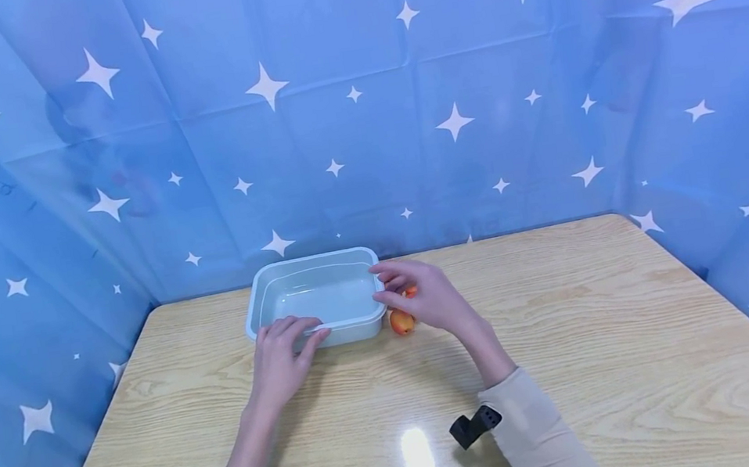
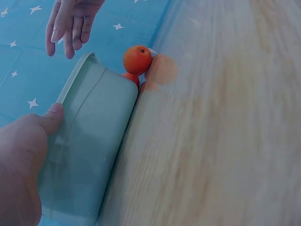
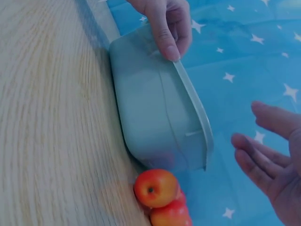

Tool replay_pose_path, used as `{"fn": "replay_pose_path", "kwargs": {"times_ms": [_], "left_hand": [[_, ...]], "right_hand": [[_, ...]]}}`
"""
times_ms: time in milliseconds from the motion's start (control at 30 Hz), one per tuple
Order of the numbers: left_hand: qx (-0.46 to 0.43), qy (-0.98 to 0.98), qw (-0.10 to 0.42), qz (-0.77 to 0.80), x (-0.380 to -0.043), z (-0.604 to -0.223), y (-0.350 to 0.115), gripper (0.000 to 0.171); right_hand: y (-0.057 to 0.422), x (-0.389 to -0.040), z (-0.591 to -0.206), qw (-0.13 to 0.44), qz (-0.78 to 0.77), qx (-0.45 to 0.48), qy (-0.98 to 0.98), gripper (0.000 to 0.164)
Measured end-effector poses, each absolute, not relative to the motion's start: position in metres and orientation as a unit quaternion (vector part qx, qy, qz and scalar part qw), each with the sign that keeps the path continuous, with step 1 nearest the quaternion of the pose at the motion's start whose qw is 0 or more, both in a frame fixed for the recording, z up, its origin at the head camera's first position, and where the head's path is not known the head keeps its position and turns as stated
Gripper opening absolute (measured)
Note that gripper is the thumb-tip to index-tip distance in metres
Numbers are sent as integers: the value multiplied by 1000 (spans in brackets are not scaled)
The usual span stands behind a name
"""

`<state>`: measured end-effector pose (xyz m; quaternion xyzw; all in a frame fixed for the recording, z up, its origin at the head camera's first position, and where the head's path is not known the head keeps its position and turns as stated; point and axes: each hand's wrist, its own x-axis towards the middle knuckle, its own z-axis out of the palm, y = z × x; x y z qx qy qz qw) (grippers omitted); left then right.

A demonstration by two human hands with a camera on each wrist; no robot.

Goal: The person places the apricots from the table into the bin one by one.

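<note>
Gripping one tub (image 1: pixel 333 297), left hand (image 1: pixel 282 361), fruits (image 3: pixel 156 188) beside (at least two)

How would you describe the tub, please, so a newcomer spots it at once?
On the wood-grain table, look near the far edge, left of centre. The pale blue-green rectangular tub stands there, the left hand gripping its near rim. Unlike the round orange-red fruits beside it, it is hollow and open-topped.

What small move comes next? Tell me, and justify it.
Probably lower the right hand to a round red-orange fruit: that hand is empty, the fruit sits beside the pale blue rectangular plastic basin, and the left hand grips its rim.
</note>
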<state>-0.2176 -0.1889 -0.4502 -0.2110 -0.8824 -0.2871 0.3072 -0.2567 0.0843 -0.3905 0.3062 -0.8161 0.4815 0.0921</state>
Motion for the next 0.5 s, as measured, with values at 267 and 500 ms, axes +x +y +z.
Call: {"fn": "replay_pose_path", "kwargs": {"times_ms": [267, 500], "left_hand": [[-207, -884, 302, -291, -218, -451, -189, 22], [-213, -880, 299, -300, -218, -450, -189, 22]], "right_hand": [[94, -257, -389, 67, 503, 274, -817, 40], [105, -260, -390, 67, 506, 259, -820, 38]]}}
